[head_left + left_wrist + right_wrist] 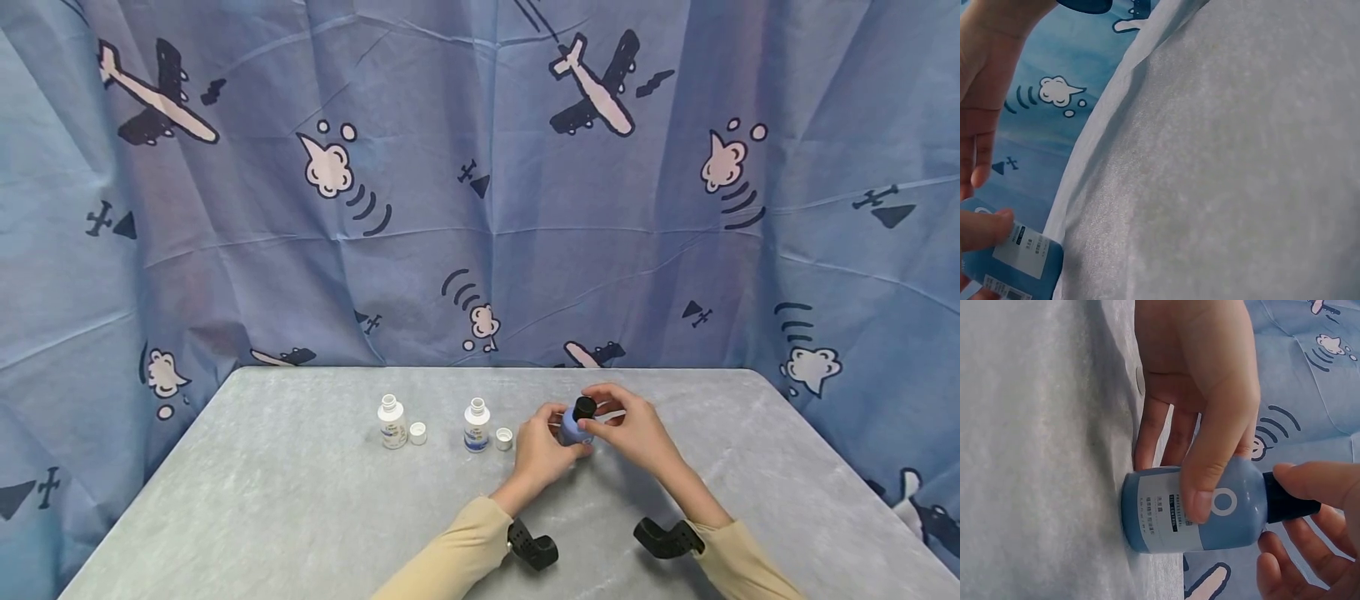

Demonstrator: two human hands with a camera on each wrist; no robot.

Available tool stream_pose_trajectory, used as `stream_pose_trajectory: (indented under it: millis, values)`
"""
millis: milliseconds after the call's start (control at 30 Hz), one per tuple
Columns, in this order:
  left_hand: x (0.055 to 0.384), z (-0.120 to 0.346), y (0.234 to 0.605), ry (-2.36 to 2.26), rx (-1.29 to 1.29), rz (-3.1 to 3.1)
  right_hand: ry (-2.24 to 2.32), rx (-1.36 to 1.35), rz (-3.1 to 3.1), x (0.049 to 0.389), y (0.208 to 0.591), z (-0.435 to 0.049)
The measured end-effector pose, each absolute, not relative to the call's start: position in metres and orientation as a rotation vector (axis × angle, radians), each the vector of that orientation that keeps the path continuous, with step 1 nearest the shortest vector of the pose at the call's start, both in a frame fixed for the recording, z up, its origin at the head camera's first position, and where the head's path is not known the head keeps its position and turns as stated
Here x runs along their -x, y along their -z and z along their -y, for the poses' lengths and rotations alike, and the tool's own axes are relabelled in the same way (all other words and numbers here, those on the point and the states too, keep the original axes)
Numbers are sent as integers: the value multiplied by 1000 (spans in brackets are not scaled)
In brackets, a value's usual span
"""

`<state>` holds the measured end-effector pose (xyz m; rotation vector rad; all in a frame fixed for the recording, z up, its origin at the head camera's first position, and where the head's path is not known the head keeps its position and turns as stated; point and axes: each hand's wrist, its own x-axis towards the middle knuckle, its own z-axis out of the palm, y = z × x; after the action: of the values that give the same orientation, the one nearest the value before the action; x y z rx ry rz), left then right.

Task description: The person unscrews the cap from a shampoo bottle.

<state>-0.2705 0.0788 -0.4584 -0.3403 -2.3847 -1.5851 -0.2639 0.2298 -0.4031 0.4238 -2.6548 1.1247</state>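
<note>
A blue bottle [572, 431] with a white label [1163, 512] is upright at the table's right half. My left hand [546, 448] grips its body, the thumb [1200, 494] lying across the label in the right wrist view. My right hand [633, 429] pinches the black cap [585, 407] on the bottle's neck between thumb and fingers. In the left wrist view, only the lower part of the blue bottle [1047, 265] shows at the corner; its cap is out of frame there. The bottle's base seems to touch the table.
Left of the hands stand two uncapped white bottles [476, 427], the other white bottle [392, 423] farther left. A white cap [504, 438] and another white cap [417, 432] lie beside them on the grey table [300, 517]. A patterned blue curtain [420, 167] hangs behind.
</note>
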Motion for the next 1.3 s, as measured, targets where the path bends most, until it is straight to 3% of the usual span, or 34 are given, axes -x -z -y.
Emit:
stream_pose_trajectory:
  millis: [1300]
  values:
    - [261,-65,455,1496,424,2374,-1248,-350,2505,255,408,-221]
